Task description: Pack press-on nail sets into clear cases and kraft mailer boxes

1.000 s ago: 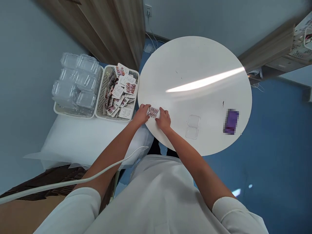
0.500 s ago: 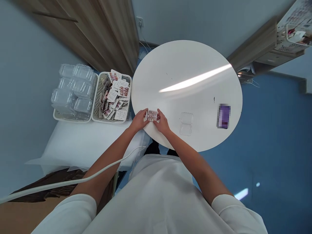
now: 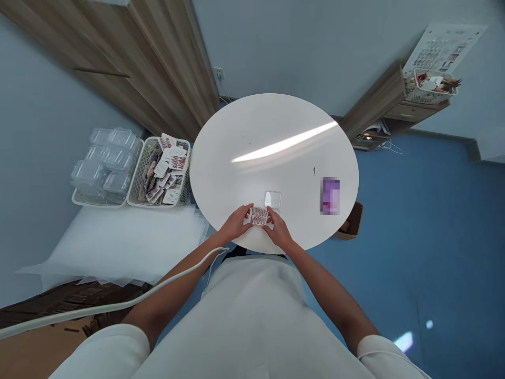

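Between my two hands, low over the near part of the round white table, is a card of press-on nails with two rows of pinkish nails. My left hand pinches the card's left edge. On its right edge, the fingers of my right hand are closed. An unfolded clear plastic case lies just beyond my right hand. Its far half shows, while the near half is mostly hidden behind the hand and card.
Left of the table, one white basket holds many nail cards; another basket holds stacked clear plastic cases. White sheets lie below them. A blurred purple item rests at the table's right. A white cable crosses my left arm.
My hands have carried the card rightward across the table, from left of the clear case to its near half. The camera view has shifted too.
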Demonstrator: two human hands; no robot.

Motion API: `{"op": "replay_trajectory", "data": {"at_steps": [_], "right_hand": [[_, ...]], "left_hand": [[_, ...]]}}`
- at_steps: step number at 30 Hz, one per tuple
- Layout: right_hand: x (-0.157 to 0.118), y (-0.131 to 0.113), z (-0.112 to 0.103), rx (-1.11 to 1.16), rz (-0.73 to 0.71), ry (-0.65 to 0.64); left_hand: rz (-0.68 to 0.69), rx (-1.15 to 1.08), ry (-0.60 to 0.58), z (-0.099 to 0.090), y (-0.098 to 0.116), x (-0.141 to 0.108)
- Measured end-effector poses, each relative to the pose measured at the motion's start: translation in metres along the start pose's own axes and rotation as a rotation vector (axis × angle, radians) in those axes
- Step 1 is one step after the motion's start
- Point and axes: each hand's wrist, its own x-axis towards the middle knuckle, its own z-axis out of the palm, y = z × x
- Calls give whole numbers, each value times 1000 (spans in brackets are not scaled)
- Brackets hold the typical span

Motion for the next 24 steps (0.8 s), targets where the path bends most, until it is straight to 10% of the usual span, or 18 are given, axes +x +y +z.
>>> {"op": "replay_trajectory", "data": {"at_steps": [9,24], "right_hand": [[-16,54,-30,-44,-23,-37],[6,68,-30,-249,-26,-85]], "left_hand": [[-35,36,-22,52,22,13],[-137,182,10,63,17,28]]}}
